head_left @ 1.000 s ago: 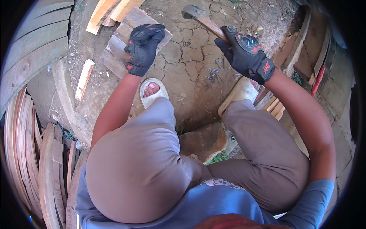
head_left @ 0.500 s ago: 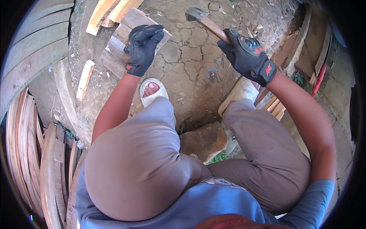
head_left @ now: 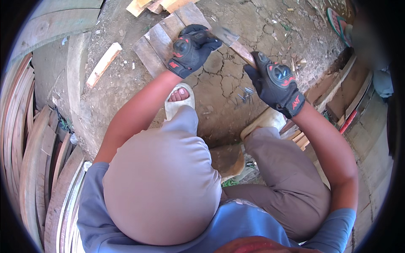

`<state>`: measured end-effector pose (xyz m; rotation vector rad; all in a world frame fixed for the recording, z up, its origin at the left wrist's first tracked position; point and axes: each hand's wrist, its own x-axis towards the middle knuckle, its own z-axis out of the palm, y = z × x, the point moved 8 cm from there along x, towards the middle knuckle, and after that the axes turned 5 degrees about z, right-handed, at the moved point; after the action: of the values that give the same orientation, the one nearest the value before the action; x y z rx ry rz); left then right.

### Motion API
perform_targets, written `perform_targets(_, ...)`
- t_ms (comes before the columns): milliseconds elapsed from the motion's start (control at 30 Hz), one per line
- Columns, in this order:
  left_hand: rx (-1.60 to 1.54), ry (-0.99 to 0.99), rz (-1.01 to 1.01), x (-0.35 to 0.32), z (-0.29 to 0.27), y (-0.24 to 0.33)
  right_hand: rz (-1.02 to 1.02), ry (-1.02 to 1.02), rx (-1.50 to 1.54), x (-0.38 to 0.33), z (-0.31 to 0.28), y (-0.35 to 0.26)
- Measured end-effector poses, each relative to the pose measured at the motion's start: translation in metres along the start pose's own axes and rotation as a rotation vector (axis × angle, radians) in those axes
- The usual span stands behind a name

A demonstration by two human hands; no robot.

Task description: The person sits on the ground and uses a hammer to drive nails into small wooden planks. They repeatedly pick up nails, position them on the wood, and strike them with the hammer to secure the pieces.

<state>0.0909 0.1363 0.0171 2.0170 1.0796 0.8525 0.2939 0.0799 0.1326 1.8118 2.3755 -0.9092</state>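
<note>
Head view: the hatchet (head_left: 230, 39) has swung down from where it was a second ago. Back then its blade hung high and off to the right, well apart from the left hand; now the blade sits just beside the left hand (head_left: 190, 49), right at the edge of the plank (head_left: 158, 40).

Left hand in its black glove presses on the plank, fingers curled over the far edge, steadying it against the cracked dirt ground (head_left: 228, 84). Right hand (head_left: 276, 82), also gloved, is wrapped tight round the wooden handle, fingers clamped shut on it.

So the swing has closed in, and I judge this a chopping or trimming stroke landing at the plank's end, very near those left fingers. That closeness looks like the risk.

A small cluster of nails (head_left: 246, 95) lies on the ground between the 2 hands, untouched. One sandalled foot (head_left: 179, 99) rests below the plank. A loose wood strip (head_left: 103, 64) lies off to the left, curved boards (head_left: 38, 168) stacked beyond.
</note>
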Motion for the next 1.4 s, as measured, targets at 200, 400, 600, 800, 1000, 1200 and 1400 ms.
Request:
perform_targets(200,0.12,0.023,0.037,-0.001,-0.002,0.005,-0.047,0.116,0.036,-0.003,-0.01,-0.003)
perform_targets(400,0.097,0.069,-0.015,0.0,-0.005,0.006,-0.053,0.044,-0.067,-0.014,0.015,0.014)
perform_targets(600,0.146,0.035,0.006,0.0,-0.003,0.009,-0.03,0.086,-0.02,-0.015,0.003,0.007)
perform_targets(800,0.133,0.022,-0.012,-0.004,-0.005,0.004,-0.086,0.145,0.008,-0.018,-0.009,-0.002)
perform_targets(1000,0.122,-0.023,0.024,-0.001,0.0,0.006,0.013,0.008,-0.033,-0.02,0.013,0.011)
perform_targets(1200,0.162,-0.094,0.281,-0.007,0.007,0.007,0.014,0.148,-0.014,-0.045,-0.06,0.002)
perform_targets(1400,0.217,-0.195,0.146,0.003,-0.003,0.019,0.26,0.225,0.055,-0.052,-0.092,-0.012)
